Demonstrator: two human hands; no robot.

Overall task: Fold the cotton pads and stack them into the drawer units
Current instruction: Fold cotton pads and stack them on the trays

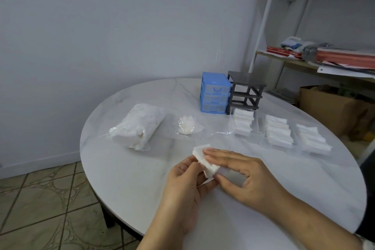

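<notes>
A white cotton pad [204, 157] is held just above the round white table [125, 172], between both hands. My left hand [182, 191] pinches its near left edge with thumb and fingers. My right hand [241, 172] lies over the pad with fingers stretched along its top and the thumb under its near end. A blue drawer unit [214, 93] stands at the back beside an empty dark grey drawer frame [244, 92]. Three clear drawers with stacked folded pads [243, 124] [278, 132] [312, 140] sit in front of the frame.
A full plastic bag of cotton pads [140, 126] lies at the left of the table, with a nearly empty bag [187, 126] beside it. A white shelf with papers [324, 55] and a cardboard box [332, 105] stand at the right. Tiled floor [40, 209] lies left.
</notes>
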